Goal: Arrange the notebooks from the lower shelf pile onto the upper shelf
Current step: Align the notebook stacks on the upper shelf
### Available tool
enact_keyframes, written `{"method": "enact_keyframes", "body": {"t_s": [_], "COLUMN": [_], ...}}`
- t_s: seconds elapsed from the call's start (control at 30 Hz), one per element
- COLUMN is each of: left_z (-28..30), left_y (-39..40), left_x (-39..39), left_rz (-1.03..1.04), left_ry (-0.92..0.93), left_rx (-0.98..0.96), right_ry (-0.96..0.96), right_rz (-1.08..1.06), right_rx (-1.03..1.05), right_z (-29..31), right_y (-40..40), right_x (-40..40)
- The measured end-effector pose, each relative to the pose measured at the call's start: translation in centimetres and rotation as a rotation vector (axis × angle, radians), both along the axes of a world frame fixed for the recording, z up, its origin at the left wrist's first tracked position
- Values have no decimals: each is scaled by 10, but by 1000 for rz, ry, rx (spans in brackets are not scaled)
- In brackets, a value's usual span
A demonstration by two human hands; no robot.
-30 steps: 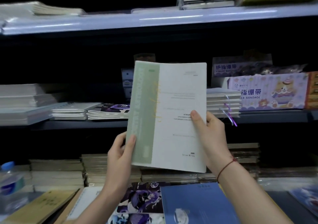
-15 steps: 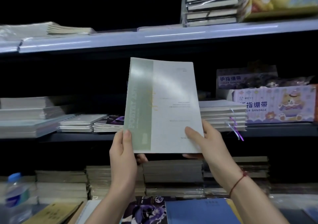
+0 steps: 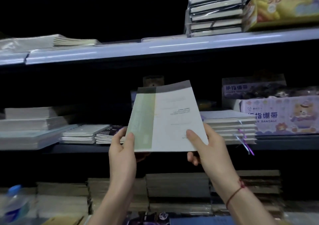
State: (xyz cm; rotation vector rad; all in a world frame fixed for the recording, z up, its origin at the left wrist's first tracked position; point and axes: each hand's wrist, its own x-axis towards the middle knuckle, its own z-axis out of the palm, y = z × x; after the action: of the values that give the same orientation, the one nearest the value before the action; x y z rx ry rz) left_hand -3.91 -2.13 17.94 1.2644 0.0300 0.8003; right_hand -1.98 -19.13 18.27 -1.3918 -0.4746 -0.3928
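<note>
I hold a thin white notebook with a pale green band along its left side, tilted back with its top edge leaning toward the middle shelf. My left hand pinches its lower left corner, thumb on the cover. Gripping the lower right corner is my right hand, thumb on top and fingers underneath. The notebook's far end is in shadow under the upper shelf. Piles of brownish notebooks fill the lower shelf below my wrists.
Flat notebook stacks and a ribboned stack flank the gap on the middle shelf. A bandage display box stands right. Wrapped books sit on the upper shelf. A water bottle stands low left.
The notebook has tipped from upright to leaning back, its top edge moving in toward the middle shelf. The view has shifted upward, so the shelves sit lower in the frame.
</note>
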Motion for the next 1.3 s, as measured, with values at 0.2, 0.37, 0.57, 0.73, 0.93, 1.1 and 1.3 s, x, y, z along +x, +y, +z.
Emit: {"method": "enact_keyframes", "body": {"t_s": [0.2,0.37,0.57,0.73,0.93,1.1,1.3], "left_z": [6,1,-5,-15,-21,-23,-28], "left_y": [5,9,12,13,12,9,15], "left_x": [3,17,24,27,33,35,39], "left_rz": [-9,-44,-198,-79,-41,-54,-34], "left_ry": [34,59,14,-33,-3,-16,-46], "left_rx": [-29,-83,-192,-56,-67,-66,-66], "right_ry": [36,67,107,144,46,31,31], "right_rz": [-19,-56,-33,86,-217,-355,-387], "right_rx": [-54,-44,-14,173,52,121,168], "right_z": [-2,-2,-9,-15,-26,-33,-37], "right_y": [6,7,12,10,9,6,5], "right_x": [9,16,21,20,32,37,41]}}
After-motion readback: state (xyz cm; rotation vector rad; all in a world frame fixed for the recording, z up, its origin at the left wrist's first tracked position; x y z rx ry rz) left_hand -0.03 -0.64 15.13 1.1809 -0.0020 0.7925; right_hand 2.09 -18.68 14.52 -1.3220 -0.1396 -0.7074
